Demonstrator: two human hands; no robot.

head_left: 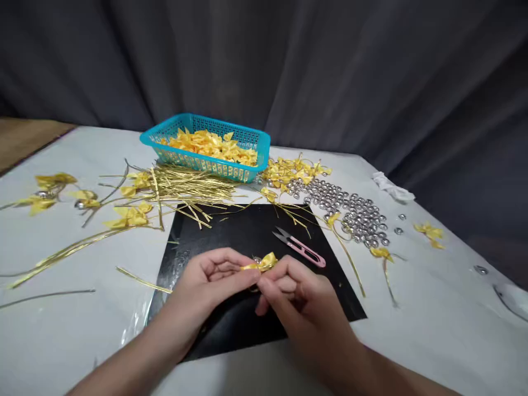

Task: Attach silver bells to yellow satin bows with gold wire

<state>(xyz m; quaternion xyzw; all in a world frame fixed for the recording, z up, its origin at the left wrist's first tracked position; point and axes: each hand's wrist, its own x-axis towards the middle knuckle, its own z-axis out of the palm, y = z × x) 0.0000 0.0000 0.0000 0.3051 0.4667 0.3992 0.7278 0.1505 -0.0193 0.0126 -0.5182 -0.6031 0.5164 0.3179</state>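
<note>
Between my two hands is a yellow ribbon bow (269,260) with a small silver bell at its middle. My left hand (220,275) pinches the bow's left side between thumb and fingers. From the other side my right hand (297,291) grips its lower right part, the thumb tips nearly meeting. Some of the bow and whatever lies behind the fingers is hidden. Both hands are above a black mat (231,231). Pink thread snips (301,247) rest on the mat, just beyond my right hand, with their blades pointing to the upper left.
A blue plastic basket (206,159) full of yellow bows stands at the back. Gold twist ties (190,184) are heaped before it. Silver bells (358,214) are scattered at right, near finished-looking bows (297,169). More bows (132,214) and loose ties lie at left. A crumpled white tissue (392,188) sits far right.
</note>
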